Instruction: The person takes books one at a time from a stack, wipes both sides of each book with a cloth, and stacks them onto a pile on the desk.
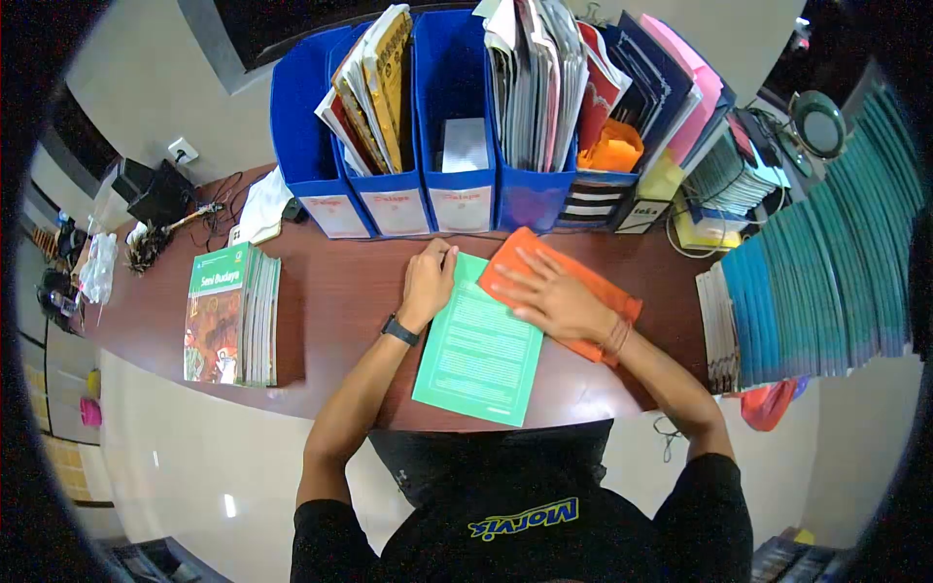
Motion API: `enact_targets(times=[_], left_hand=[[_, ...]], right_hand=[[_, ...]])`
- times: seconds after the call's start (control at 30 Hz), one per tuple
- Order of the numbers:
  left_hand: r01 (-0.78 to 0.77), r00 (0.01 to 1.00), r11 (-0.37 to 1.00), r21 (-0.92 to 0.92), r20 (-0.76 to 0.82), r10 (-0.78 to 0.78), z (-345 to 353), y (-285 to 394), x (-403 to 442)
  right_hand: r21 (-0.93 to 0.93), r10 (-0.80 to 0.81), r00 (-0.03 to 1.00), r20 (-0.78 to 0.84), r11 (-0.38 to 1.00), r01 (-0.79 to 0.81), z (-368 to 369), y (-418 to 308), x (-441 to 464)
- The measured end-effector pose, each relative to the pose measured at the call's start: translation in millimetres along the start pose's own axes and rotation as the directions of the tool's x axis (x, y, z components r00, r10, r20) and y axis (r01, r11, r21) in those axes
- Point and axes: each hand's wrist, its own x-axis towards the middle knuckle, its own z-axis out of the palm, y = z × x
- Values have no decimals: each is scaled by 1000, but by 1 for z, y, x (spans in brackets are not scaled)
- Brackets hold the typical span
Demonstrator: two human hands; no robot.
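A green book (476,360) lies flat on the desk in front of me, its text-covered face up and slightly tilted. My left hand (428,284), with a dark watch on the wrist, rests at the book's upper left edge, fingers curled against it. An orange cloth (609,303) is spread over the book's upper right corner and the desk beside it. On top of that cloth my right hand (564,301) presses flat with its fingers spread, slightly blurred.
A stack of books (233,316) stands at the left of the brown desk (330,321). Blue file holders (389,199) with papers line the back. Tall stacks of teal books (826,262) fill the right side. Cables and a black box (155,194) sit at the far left.
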Motion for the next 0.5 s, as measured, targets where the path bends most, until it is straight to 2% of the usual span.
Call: enact_targets(times=[0.03,0.07,0.17,0.2,0.27,0.3,0.33,0.4,0.43,0.5], left_hand=[[-25,1000,1000,-1,-17,25,1,-2,3],[-30,999,1000,1,-22,30,1,0,5],[55,998,998,-32,0,-55,-1,11,3],[87,996,996,-36,4,-87,-4,13,4],[92,996,996,-11,6,-92,-10,18,8],[95,995,995,-1,24,-95,-11,22,9],[99,994,995,5,44,-99,-12,25,9],[111,992,994,13,66,-112,-12,23,6],[95,993,995,-8,68,-94,-10,22,4],[55,997,997,-50,57,-52,-8,18,5]], right_hand=[[-121,8,999,-40,993,-13,1,1,6],[-30,-103,992,-71,994,101,12,-13,7],[153,-339,940,40,932,330,28,-86,-5],[213,-465,885,23,867,450,26,-93,-4],[244,-501,865,24,842,481,33,-60,-2],[248,-504,864,3,837,488,25,-38,3],[224,-314,949,28,927,301,11,-10,10],[46,-99,994,33,994,98,1,7,19],[-109,-94,995,16,990,95,0,6,23],[-74,-166,986,25,983,167,11,-34,18]])
